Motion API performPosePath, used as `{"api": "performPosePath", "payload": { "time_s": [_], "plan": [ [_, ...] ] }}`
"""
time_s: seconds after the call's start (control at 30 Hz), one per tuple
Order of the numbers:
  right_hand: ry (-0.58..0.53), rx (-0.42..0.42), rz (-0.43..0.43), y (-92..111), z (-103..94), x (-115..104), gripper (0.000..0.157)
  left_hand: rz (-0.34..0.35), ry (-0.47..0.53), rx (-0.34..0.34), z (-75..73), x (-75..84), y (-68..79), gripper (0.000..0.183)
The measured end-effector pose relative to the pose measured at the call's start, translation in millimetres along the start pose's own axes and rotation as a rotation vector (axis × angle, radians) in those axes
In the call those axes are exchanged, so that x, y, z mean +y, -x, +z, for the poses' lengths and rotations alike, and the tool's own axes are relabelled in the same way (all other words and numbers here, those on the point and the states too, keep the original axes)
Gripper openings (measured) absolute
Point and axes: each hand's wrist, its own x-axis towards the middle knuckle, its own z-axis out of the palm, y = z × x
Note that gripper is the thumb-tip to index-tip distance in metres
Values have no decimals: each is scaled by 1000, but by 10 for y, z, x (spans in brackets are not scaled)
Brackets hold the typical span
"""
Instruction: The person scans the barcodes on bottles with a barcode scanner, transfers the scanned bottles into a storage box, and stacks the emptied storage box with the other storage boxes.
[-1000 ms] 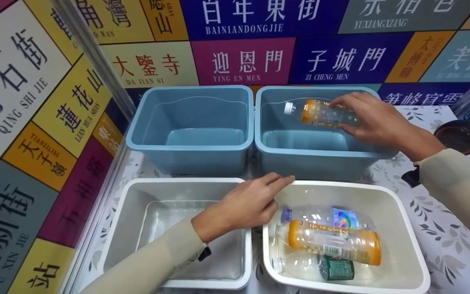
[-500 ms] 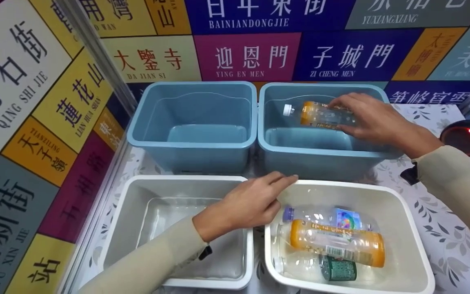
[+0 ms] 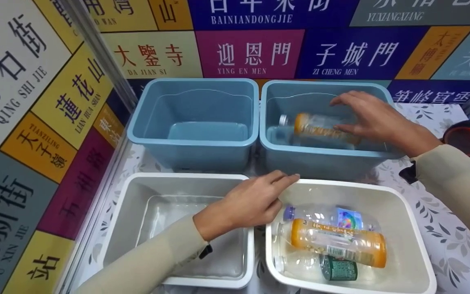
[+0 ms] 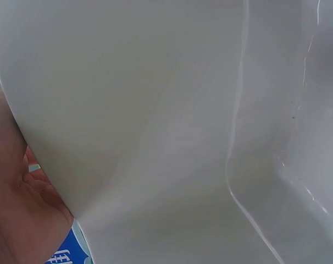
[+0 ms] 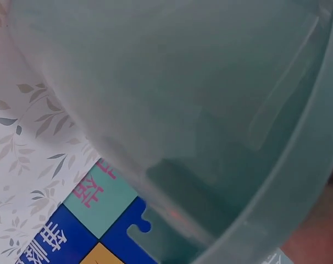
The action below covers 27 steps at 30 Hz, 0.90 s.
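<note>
My right hand (image 3: 371, 116) is over the right blue bin (image 3: 324, 151), with thumb and fingers spread apart. Below the fingers, a clear plastic bottle (image 3: 314, 124) with an orange label and white cap lies sideways inside the bin, slightly blurred. In the right wrist view a blue-green bin wall (image 5: 183, 82) fills most of the picture, and part of the hand (image 5: 317, 231) shows beyond the rim. My left hand (image 3: 251, 200) is above the adjoining rims of the two white bins, index finger extended over the right one and the other fingers loosely bent. It holds nothing visible.
The right white bin (image 3: 416, 232) contains several plastic bottles, including an orange-labelled bottle (image 3: 337, 243) on top. The left white bin (image 3: 125, 212) and left blue bin (image 3: 190, 142) stand alongside. A dark round device (image 3: 467, 139) with red lights is at the right.
The right fingers have opened off the orange-labelled bottle, which has dropped lower into the right blue bin. The left hand keeps its place. The view has tilted slightly.
</note>
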Motion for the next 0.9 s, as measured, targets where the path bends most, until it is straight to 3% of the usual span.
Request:
{"api": "performPosePath", "payload": {
  "time_s": [0.9],
  "plan": [
    [-25, -11, -22, 111, -84, -123, 54, -11, 27, -17, 6, -2, -4, 67]
  ]
}}
